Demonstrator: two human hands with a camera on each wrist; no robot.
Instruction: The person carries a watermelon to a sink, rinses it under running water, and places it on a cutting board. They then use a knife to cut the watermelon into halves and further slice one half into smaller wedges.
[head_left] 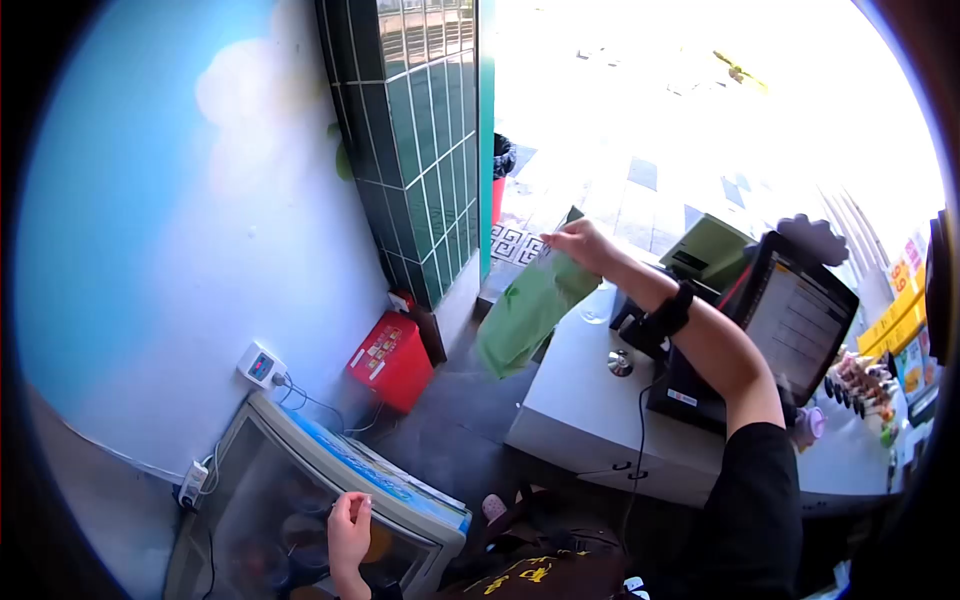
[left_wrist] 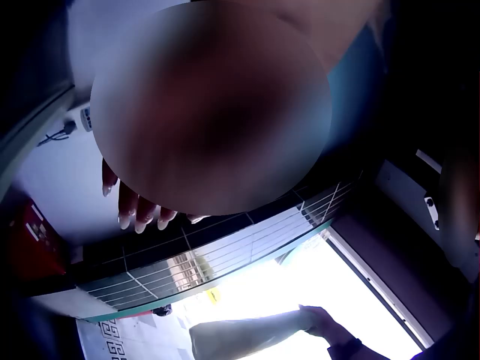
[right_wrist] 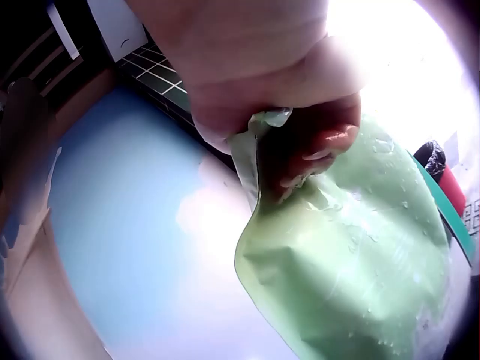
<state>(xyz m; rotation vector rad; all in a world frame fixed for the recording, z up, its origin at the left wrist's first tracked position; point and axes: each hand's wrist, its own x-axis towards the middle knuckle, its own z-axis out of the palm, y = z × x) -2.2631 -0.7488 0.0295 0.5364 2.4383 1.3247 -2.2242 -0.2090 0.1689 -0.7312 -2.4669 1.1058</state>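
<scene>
My right hand (head_left: 585, 247) is raised in front of me and grips a light green plastic bag (head_left: 535, 315) by its gathered top edge. The bag hangs down to the left. In the right wrist view curled fingers (right_wrist: 319, 154) clutch the crumpled edge of the bag (right_wrist: 352, 247), which has water drops on its side. My left hand (head_left: 350, 530) is low, over the glass top of a chest freezer (head_left: 300, 440), its fingers loosely bent and holding nothing. Most of the left wrist view is blurred; fingertips (left_wrist: 142, 214) show below the blur.
A white counter (head_left: 570, 410) on the right carries a black-framed screen (head_left: 800, 315), a small metal call bell (head_left: 620, 362) and a green box (head_left: 707, 250). A red bin (head_left: 392, 362) stands by the tiled pillar (head_left: 430, 170). A power socket (head_left: 262, 366) hangs on the wall.
</scene>
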